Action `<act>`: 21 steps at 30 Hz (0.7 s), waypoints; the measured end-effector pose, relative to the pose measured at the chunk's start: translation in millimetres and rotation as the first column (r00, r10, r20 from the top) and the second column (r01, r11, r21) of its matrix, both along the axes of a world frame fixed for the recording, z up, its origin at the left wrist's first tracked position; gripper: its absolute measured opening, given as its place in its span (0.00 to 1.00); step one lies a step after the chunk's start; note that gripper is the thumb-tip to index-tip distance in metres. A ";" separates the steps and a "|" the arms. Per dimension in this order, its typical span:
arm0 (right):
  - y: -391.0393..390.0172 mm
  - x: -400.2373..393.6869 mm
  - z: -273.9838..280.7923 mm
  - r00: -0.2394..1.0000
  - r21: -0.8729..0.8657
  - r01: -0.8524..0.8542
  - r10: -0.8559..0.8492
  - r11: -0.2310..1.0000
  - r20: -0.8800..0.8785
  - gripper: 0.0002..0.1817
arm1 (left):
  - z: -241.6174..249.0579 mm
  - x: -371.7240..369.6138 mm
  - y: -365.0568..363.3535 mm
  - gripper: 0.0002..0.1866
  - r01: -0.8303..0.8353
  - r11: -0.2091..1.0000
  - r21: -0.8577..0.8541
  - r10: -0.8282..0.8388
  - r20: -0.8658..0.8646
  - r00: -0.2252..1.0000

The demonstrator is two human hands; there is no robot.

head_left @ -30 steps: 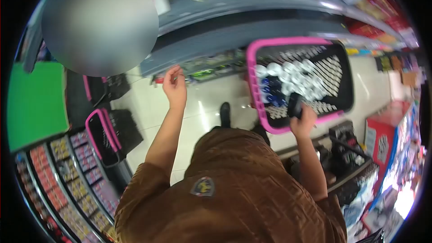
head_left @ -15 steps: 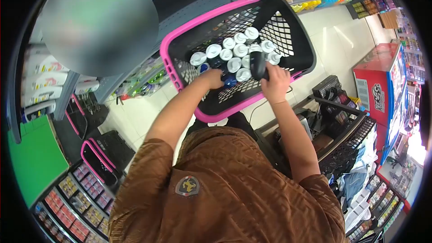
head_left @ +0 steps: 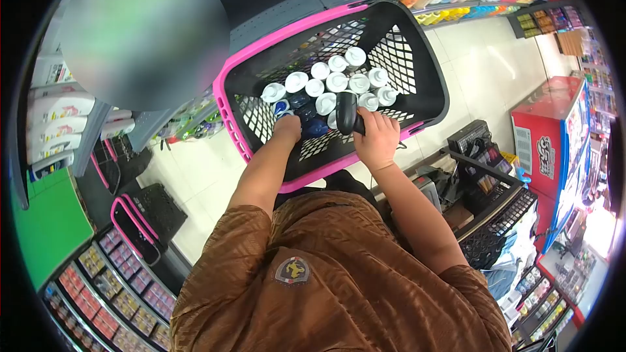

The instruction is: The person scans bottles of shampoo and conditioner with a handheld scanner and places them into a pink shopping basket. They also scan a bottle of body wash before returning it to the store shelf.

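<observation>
A black shopping basket with a pink rim (head_left: 222,107) stands in front of me, holding several white-capped bottles (head_left: 336,82) packed upright. Among them are dark blue bottles (head_left: 315,128) and a blue-and-white top (head_left: 281,107). My right hand (head_left: 379,138) is closed around the handle of a black handheld barcode scanner (head_left: 347,112), its head over the nearer bottles. Inside the basket's left part, my left hand (head_left: 287,130) is curled beside the dark blue bottles. Its fingertips are hidden, so I cannot make out what they hold.
Shelves with white bottles (head_left: 60,117) rise at the left. Pink-rimmed black baskets (head_left: 153,212) sit on the floor at lower left. To the right are a black crate cart (head_left: 502,212) and a red and blue freezer (head_left: 544,150). A blurred round patch hides the upper left.
The basket has shifted slightly left and down in view. My left hand has moved left and down, away from a dark blue bottle top. The scanner has moved left and down over the bottles.
</observation>
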State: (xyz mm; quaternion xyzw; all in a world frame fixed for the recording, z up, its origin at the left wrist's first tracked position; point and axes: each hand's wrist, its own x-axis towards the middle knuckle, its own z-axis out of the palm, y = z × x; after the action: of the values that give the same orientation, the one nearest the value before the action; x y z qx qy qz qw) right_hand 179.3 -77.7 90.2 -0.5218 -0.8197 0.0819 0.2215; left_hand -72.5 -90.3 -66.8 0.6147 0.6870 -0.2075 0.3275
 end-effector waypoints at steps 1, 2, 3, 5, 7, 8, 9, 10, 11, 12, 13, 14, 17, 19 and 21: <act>-1.2 0.7 0.6 1.000 -0.005 -0.013 0.013 1.000 -0.006 0.32 | 17.3 1.2 -1.0 0.15 -0.013 1.000 -0.005 0.013 -0.006 1.000; -1.2 0.2 1.3 1.000 0.001 -0.010 0.010 1.000 0.001 0.32 | 36.0 0.8 1.2 0.15 0.009 1.000 -0.003 -0.009 0.017 1.000; -0.2 -0.7 2.0 1.000 0.010 -0.005 0.004 1.000 0.006 0.31 | 52.9 -2.3 4.1 0.15 0.034 0.999 0.003 -0.034 0.038 0.999; -2.6 -0.7 -2.1 1.000 0.037 -0.003 0.003 0.999 -0.013 0.30 | 68.1 -15.8 3.5 0.16 -0.014 0.999 0.053 0.008 0.111 0.994; -2.2 -1.4 0.0 1.000 0.026 0.015 -0.015 1.000 0.015 0.29 | 132.5 -25.4 6.1 0.23 -0.026 0.999 -0.036 0.032 0.188 0.982; -2.1 -1.7 -1.3 1.000 0.067 0.016 -0.017 0.998 0.006 0.28 | 157.7 -34.6 -1.3 0.24 -0.039 0.997 0.064 0.022 0.258 0.966; -3.3 -1.5 -0.8 1.000 0.088 0.020 -0.020 0.996 -0.005 0.28 | 188.4 -44.5 -7.2 0.24 -0.075 0.993 0.091 0.037 0.358 0.933; -4.0 -1.9 1.1 1.000 0.069 0.022 -0.021 0.997 -0.015 0.27 | 211.1 -56.2 -18.2 0.25 -0.131 0.968 0.215 0.021 0.451 0.892; -4.5 -3.7 2.6 1.000 0.049 0.016 -0.015 0.999 -0.023 0.27 | 256.1 -61.4 -19.3 0.24 -0.206 0.975 0.089 0.135 0.499 0.856; -3.6 -7.0 4.0 0.999 -0.004 0.049 -0.049 0.999 -0.003 0.22 | 266.5 -74.3 -30.6 0.19 -0.306 0.947 0.093 0.179 0.638 0.749; -3.1 -14.9 14.0 0.999 0.021 0.033 -0.033 0.999 -0.005 0.22 | 281.8 -86.9 -37.3 0.19 -0.321 0.940 0.117 0.175 0.642 0.746; -3.4 -21.0 25.6 0.977 -0.239 0.072 -0.117 0.968 -0.178 0.20 | 298.1 -99.0 -44.5 0.17 -0.395 0.914 0.092 0.204 0.739 0.642; -14.3 -41.5 58.6 0.728 -0.600 -0.231 -0.274 0.766 -0.629 0.18 | 336.6 -114.7 -68.0 0.14 -0.596 0.801 0.053 0.216 0.903 0.371; -29.5 -57.0 106.1 0.511 -0.616 -0.572 -0.351 0.542 -0.784 0.20 | 350.8 -124.5 -74.6 0.13 -0.703 0.710 0.035 0.170 0.961 0.219; -46.3 -72.5 112.0 0.315 -0.430 -0.719 -0.296 0.545 -0.902 0.26 | 357.4 -134.8 -79.1 0.13 -0.775 0.603 -0.192 0.245 0.968 -0.050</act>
State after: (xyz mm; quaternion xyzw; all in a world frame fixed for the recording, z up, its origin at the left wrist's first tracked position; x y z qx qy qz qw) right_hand 106.8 -124.1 202.2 -0.2769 -0.4728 0.7534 0.3637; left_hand -207.3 -169.4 290.6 0.3324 0.5338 0.5163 0.5814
